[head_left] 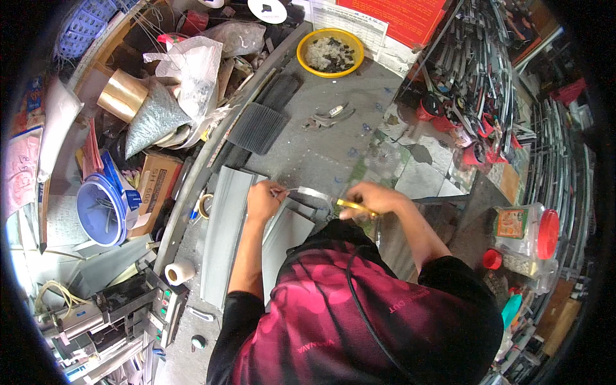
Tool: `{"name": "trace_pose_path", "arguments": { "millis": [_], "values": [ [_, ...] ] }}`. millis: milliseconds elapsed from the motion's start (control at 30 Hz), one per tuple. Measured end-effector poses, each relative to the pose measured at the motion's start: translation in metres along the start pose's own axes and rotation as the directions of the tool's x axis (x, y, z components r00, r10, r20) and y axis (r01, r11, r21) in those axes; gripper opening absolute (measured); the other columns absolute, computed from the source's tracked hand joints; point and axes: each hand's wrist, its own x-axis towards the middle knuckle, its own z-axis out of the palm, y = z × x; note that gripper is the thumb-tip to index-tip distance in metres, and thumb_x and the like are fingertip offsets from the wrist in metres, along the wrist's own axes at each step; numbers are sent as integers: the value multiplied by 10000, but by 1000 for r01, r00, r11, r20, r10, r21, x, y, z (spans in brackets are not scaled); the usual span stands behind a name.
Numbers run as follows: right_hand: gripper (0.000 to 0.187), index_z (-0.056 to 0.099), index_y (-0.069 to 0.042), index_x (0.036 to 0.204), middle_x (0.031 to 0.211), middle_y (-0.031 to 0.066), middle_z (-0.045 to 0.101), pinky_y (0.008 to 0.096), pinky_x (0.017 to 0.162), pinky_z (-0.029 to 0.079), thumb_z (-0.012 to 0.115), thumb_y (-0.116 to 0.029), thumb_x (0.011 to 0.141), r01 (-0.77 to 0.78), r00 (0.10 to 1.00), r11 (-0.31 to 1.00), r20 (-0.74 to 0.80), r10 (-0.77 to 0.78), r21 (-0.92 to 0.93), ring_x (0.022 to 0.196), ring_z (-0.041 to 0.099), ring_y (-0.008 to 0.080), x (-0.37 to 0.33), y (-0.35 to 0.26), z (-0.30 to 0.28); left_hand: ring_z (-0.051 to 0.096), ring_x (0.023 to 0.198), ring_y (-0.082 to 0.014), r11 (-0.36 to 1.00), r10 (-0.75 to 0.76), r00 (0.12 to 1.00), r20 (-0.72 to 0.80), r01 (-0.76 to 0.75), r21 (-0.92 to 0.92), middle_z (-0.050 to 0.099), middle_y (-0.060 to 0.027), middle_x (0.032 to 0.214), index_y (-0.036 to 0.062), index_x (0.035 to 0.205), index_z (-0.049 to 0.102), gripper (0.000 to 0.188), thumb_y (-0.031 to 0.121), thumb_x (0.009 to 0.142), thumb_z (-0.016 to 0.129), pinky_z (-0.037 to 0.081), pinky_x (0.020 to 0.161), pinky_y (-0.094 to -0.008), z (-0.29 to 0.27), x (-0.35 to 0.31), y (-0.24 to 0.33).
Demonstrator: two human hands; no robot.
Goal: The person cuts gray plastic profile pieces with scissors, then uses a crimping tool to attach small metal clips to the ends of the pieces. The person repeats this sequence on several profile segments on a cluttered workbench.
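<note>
In front of my chest, my left hand [264, 200] is closed, its fingertips pinching the end of a pale, shiny strip [314, 192]. That strip stretches rightward toward my other hand; whether it is tape or film I cannot tell. My right hand [375, 197] is closed around a narrow yellow thing [357, 207], whose kind is unclear. Under and beside my left forearm lies a long grey ribbed panel [224, 234]. Another grey panel [287, 236] lies between my forearms, partly hidden by my shirt.
Black pleated mesh [258, 128] and a yellow bowl of scraps [330, 72] are on the grey table. To the left stand a blue bucket [86, 208], a white roll [179, 273] and a machine with buttons [165, 305]. A red-lidded jar [520, 223] and stacked metal strips flank the right.
</note>
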Motion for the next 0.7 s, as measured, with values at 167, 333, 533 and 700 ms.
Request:
{"name": "trace_pose_path", "arguments": {
  "millis": [167, 333, 533, 700],
  "values": [
    [406, 781, -38, 1087, 1083, 178, 793, 509, 891, 609, 949, -351, 891, 45, 697, 944, -667, -263, -326, 1026, 774, 393, 48, 24, -9, 791, 840, -258, 974, -18, 997, -74, 1, -226, 817, -142, 937, 51, 1036, 899, 241, 95, 809, 967, 615, 774, -375, 10, -60, 6],
    [357, 771, -42, 1267, 1389, 187, 737, 495, 1049, 598, 860, -192, 956, 328, 518, 869, -698, -494, -371, 1233, 728, 424, 93, -2, 18, 798, 871, -290, 955, 55, 986, -160, -99, -281, 823, -134, 954, 44, 1044, 899, 245, 29, 804, 942, 615, 813, -382, 13, -99, 24],
    [400, 742, -31, 1260, 1160, 167, 778, 448, 996, 578, 689, -409, 1138, 467, 883, 874, -128, -452, 137, 1098, 754, 317, 70, -58, 77, 786, 893, -277, 937, -9, 912, -411, -136, -322, 819, -123, 972, 1, 1030, 882, 269, -2, 774, 966, 621, 826, -371, 9, -109, 24],
    [335, 694, -42, 1127, 825, -7, 682, 339, 698, 563, 618, -362, 1192, 166, 966, 899, 117, -231, 406, 692, 651, 128, 79, -41, 69, 714, 1234, -356, 970, -152, 884, -442, 46, -241, 734, -198, 1369, 79, 1595, 629, 977, 283, 737, 1049, 571, 1068, -466, 7, -155, 13]
  ]
}}
